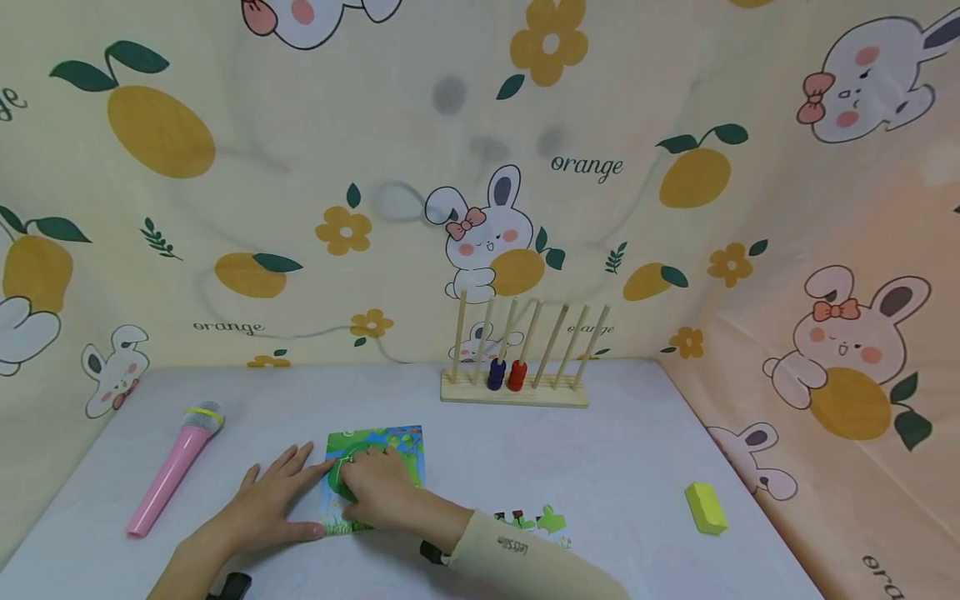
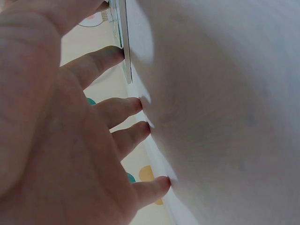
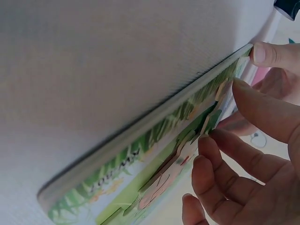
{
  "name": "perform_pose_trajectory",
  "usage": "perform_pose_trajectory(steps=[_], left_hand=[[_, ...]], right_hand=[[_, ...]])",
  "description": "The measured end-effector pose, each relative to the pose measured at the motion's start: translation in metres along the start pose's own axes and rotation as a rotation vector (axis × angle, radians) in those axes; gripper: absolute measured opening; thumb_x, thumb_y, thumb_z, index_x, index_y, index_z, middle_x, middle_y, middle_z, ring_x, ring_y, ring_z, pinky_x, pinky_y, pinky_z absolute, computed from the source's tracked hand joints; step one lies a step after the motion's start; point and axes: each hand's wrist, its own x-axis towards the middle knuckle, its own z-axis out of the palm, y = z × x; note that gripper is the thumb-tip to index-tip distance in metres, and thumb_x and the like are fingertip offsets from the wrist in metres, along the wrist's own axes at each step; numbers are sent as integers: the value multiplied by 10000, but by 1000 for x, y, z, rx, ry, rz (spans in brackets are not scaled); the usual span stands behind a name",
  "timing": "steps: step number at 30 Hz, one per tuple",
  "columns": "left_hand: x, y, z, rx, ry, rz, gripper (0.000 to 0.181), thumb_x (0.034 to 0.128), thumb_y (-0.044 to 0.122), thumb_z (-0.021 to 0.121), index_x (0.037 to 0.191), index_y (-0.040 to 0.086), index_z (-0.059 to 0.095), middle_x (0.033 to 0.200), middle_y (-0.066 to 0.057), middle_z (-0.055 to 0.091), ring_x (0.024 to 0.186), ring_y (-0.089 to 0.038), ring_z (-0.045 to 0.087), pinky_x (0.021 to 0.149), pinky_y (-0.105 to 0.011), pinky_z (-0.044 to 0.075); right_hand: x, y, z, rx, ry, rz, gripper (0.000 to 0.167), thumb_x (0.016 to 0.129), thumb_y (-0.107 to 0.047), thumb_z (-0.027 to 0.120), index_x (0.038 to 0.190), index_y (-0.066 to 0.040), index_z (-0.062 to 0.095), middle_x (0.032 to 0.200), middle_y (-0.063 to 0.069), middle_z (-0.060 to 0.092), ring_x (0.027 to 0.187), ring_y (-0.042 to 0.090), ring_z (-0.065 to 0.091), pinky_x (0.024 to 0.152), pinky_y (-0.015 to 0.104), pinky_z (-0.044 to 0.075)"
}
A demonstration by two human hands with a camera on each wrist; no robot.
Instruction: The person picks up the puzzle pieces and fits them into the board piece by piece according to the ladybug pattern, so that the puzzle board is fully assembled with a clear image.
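Note:
A jigsaw puzzle board [image 1: 408, 439] with a green and blue picture lies on the table. My left hand [image 1: 264, 507] rests at its left side with fingers spread; the left wrist view shows fingertips on the tabletop and one finger [image 2: 101, 63] at the board's edge. Over the board's middle is my right hand [image 1: 382, 492], fingers bent down. In the right wrist view its thumb [image 3: 265, 105] and curled fingers [image 3: 225, 171] pinch a slightly raised green puzzle piece [image 3: 213, 121], partly hidden. Loose puzzle pieces [image 1: 551, 519] lie beside the right forearm.
A pink toy microphone [image 1: 168, 475] lies at the left. At the back stands a wooden peg rack [image 1: 513, 397] with blue and red beads on two pegs. A yellow-green block [image 1: 706, 508] sits at the right. Printed cloth [image 1: 390, 125] hangs behind the white table [image 1: 600, 450].

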Motion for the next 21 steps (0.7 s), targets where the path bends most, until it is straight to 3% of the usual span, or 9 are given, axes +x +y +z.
perform_pose_trajectory(steps=[7,12,17,21], left_hand=[[0,-1,0,-3,9,9,976,686,683,760,1478,178,490,1555,-280,322,1405,-553,247,949,-866,138],[-2,-1,1,-6,21,21,975,692,699,742,1479,182,490,1556,-274,324,1408,-546,254,957,-860,146],[-3,-2,1,-11,23,27,961,700,695,737,1479,189,489,1565,-264,315,1416,-535,248,971,-851,140],[-4,-2,1,-26,24,26,952,702,683,746,1477,191,492,1574,-253,304,1424,-526,235,980,-844,126]], right_hand=[[-1,0,1,-16,7,-11,264,794,-450,827,958,-263,737,878,-128,601,843,47,508,799,287,442],[-5,5,2,45,-2,-48,379,791,-416,840,1108,-233,744,1022,-106,657,979,69,550,893,321,472],[-9,19,1,175,0,-148,489,803,-352,844,1219,-143,696,934,-107,650,849,10,529,766,170,426],[-14,25,-2,263,-9,-179,509,811,-301,844,1247,-100,676,892,-93,631,772,-10,478,705,134,376]])
